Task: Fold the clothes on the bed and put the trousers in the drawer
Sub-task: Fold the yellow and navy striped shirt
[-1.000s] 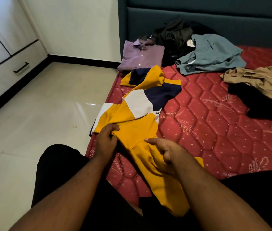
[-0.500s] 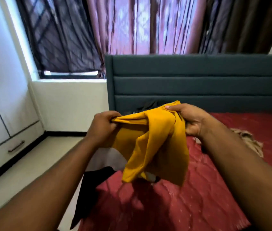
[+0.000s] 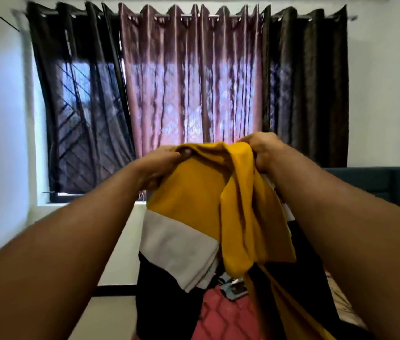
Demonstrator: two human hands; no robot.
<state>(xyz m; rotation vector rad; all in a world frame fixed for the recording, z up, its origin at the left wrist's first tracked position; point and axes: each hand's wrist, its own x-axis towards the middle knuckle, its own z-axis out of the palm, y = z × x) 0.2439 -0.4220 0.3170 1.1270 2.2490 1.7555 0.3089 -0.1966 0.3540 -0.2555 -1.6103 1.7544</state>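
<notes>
Here, the yellow, white and black garment [image 3: 194,212] hangs in the air between both raised hands, its long axis running straight down from them, with the top edge bunched across from the left hand [image 3: 162,165] to the right hand [image 3: 262,150], each with fingers curled tight into the yellow cloth. Below the hands its black lower part covers most of the red quilted mattress [image 3: 225,315]. Behind the hands hang the pink and dark curtains [image 3: 191,77], and beyond the right forearm shows the teal headboard [image 3: 375,185].

Mustard, white and black garment [image 3: 194,217], bunched along its top edge, hanging upright above red bed [image 3: 223,315].
</notes>
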